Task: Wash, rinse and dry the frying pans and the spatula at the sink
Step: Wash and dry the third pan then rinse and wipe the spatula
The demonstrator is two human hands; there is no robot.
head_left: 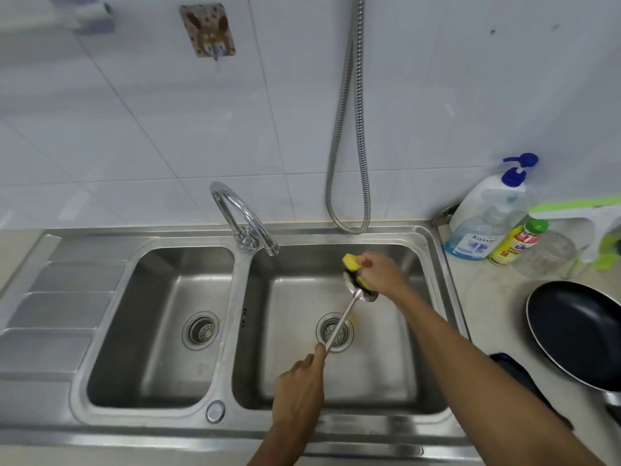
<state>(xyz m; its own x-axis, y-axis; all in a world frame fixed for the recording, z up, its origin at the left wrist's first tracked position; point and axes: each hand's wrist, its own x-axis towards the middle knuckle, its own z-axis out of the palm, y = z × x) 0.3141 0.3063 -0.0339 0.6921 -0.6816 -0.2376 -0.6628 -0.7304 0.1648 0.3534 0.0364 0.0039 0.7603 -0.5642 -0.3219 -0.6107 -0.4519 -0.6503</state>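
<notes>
Spatula (339, 326) in left hand (299, 388); sponge (350, 262) in right hand (383, 274)

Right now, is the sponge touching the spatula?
Touching. The head view shows the sponge folded over the spatula head, gripped by the right hand.

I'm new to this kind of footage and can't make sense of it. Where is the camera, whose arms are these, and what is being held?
No machine here: one person wears a camera on the head, so you look down at their own arms over a double steel sink. The left hand grips the handle of a long metal spatula above the right basin. The right hand holds a yellow sponge against its head. On the counter at right sit a black frying pan, a pump bottle and a yellow bottle. No water shows at the tap.
</notes>
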